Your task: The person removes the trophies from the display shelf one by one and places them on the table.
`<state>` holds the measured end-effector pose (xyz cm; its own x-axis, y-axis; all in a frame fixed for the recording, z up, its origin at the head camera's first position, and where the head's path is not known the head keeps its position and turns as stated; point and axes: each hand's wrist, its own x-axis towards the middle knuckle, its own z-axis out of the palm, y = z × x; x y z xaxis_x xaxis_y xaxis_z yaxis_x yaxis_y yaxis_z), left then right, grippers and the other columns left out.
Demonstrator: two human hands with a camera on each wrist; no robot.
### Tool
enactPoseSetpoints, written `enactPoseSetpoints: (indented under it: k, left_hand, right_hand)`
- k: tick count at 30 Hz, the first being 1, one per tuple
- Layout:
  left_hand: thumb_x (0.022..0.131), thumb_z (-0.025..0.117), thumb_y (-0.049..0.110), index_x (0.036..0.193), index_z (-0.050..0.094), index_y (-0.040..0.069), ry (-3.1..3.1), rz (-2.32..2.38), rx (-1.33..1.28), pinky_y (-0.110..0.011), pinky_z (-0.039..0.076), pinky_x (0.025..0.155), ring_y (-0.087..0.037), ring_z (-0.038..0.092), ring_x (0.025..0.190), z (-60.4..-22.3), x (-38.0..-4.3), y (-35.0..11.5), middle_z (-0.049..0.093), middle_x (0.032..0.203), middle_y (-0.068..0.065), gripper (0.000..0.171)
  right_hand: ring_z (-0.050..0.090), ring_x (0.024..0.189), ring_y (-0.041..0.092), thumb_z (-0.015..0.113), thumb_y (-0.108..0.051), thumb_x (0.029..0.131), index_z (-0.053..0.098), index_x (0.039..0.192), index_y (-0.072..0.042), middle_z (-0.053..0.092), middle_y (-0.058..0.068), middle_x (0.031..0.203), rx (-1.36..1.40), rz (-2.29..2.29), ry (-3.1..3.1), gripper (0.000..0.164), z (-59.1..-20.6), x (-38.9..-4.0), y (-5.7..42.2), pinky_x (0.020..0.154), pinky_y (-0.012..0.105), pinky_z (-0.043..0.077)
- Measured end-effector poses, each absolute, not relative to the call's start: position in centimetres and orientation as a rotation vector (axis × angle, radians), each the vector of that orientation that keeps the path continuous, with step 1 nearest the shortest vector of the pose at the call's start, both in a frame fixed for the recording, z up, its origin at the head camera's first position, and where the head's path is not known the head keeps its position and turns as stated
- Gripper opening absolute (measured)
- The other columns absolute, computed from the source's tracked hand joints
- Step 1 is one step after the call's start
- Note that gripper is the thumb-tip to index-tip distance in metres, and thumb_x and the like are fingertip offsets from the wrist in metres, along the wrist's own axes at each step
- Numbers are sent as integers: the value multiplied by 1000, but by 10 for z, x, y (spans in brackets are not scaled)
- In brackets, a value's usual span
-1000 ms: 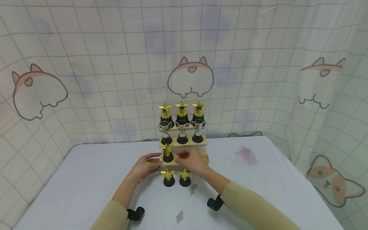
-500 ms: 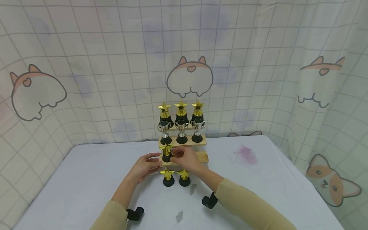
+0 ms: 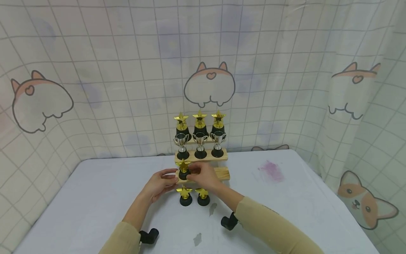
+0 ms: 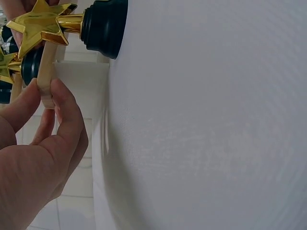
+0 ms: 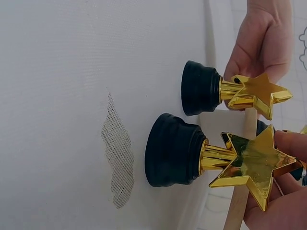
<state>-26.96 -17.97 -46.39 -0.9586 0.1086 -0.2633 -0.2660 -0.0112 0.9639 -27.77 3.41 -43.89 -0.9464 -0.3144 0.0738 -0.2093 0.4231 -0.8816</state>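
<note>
My left hand (image 3: pixel 161 186) pinches the left end of the lowest wooden shelf (image 3: pixel 223 173) between thumb and fingers, seen closely in the left wrist view, where the board edge (image 4: pixel 46 74) shows. On that shelf's left end stands a gold star trophy (image 3: pixel 183 166) with a black base. The thumb and fingers of my right hand (image 3: pixel 207 178) are curled at its right side, the thumb right at the base. Two more star trophies, a left one (image 3: pixel 185 194) and a right one (image 3: pixel 203 194), stand upright on the table before the shelf; in the right wrist view they partly hide my right fingers.
Three silver cup trophies (image 3: pixel 200 143) line the middle shelf (image 3: pixel 225 155). Behind them, three gold star trophies (image 3: pixel 200 121) stand on the top shelf. A gridded curtain (image 3: pixel 127 70) hangs behind the white table (image 3: pixel 104 197). Black camera mounts sit at both wrists.
My right hand has moved left along the lowest shelf to the star trophy, which has shifted very slightly. The left hand has stayed on the shelf end.
</note>
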Motion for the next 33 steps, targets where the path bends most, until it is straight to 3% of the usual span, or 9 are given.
enactPoseSetpoints:
  k: [10, 33]
  left_hand:
    - [98, 66, -3, 144, 53, 1, 2005, 2055, -197, -38, 58, 89, -25, 67, 99, -463, -270, -179, 58, 125, -21, 48]
    - [98, 66, -2, 144, 53, 0, 1990, 2071, -189, -39, 58, 90, -26, 67, 101, -467, -271, -180, 59, 124, -21, 47]
  right_hand:
    - [64, 104, 21, 81, -20, 92, 69, 124, -3, 70, 6, 113, -479, -1485, 2623, 39, -436, -279, 27, 90, 36, 55]
    - [65, 103, 21, 80, -14, 92, 69, 122, -3, 70, 7, 114, -489, -1473, 2630, 35, -434, -276, 18, 90, 35, 56]
